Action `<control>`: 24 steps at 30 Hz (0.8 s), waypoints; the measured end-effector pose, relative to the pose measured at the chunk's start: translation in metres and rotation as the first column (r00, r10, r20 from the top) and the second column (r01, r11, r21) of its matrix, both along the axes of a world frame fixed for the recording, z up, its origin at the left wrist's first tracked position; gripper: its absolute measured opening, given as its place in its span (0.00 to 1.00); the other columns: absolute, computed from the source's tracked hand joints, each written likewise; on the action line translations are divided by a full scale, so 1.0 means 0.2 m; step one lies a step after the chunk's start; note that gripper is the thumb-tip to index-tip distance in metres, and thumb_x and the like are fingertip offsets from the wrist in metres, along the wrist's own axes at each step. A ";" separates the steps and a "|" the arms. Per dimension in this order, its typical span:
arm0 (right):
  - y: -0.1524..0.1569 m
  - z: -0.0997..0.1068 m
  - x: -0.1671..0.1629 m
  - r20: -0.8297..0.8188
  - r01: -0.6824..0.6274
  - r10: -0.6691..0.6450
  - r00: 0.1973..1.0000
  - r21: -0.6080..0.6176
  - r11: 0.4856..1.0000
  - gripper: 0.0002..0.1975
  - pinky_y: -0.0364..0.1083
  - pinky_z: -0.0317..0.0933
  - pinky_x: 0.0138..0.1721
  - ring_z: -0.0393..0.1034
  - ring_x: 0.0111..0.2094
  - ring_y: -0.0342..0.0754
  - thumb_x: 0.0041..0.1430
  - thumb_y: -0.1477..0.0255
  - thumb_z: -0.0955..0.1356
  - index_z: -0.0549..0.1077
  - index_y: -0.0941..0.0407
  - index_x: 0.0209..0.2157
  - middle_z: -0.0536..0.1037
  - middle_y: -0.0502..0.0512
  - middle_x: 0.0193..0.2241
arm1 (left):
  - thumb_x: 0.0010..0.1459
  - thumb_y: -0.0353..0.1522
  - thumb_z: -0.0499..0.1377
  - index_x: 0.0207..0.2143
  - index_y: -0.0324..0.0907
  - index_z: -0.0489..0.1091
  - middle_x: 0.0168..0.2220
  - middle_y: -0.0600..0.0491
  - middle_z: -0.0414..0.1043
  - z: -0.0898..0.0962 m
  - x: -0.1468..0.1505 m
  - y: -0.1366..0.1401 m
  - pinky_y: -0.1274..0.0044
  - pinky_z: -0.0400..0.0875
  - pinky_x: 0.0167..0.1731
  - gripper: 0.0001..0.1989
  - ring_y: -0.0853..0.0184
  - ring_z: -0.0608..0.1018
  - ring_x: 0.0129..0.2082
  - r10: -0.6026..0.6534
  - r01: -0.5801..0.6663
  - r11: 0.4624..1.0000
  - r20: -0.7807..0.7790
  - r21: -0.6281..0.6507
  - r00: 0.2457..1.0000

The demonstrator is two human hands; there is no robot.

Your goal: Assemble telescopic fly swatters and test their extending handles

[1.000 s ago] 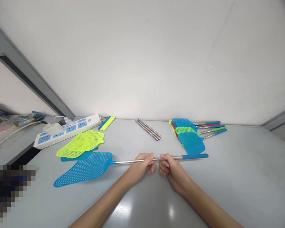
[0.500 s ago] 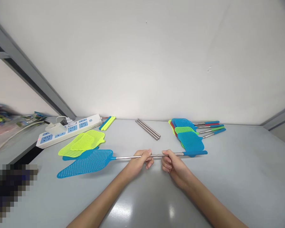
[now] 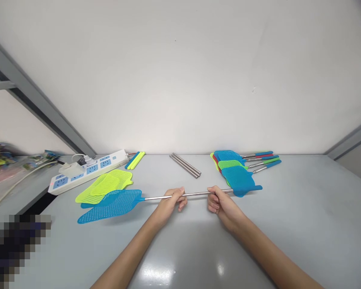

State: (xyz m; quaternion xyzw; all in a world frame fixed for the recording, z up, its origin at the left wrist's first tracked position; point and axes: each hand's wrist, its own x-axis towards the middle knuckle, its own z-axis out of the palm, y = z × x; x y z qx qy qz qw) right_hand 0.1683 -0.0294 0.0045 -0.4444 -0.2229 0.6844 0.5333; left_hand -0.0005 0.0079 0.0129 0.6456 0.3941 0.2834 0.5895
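2 curled hands [image 3: 169,204] [image 3: 224,206] apart on rod [image 3: 197,194]

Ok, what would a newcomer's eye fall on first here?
Probably the long blue swatter across the middle, its metal rod gripped by the left hand and right hand, set apart. Next, likely the colourful swatter pile at the right, and the bright yellow heads at the left, in front of the power strip.

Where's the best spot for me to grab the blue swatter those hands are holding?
Probably the blue handle, coming from the right. It's slim, straight and sticks out beyond the right hand. That hand and the left hand grip the metal shaft, and the other end flares into a wide mesh head.
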 end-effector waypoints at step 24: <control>-0.08 -0.01 -0.07 -0.136 -0.270 0.296 0.945 0.182 0.946 0.18 0.42 0.43 0.21 0.42 0.17 0.39 0.50 0.63 0.63 0.55 0.56 0.15 0.50 0.44 0.14 | 0.54 0.43 0.46 0.13 0.40 0.53 0.12 0.59 0.52 -0.04 0.11 -0.10 0.80 0.55 0.19 0.22 0.75 0.58 0.15 -0.009 0.013 0.999 0.119 -0.030 0.993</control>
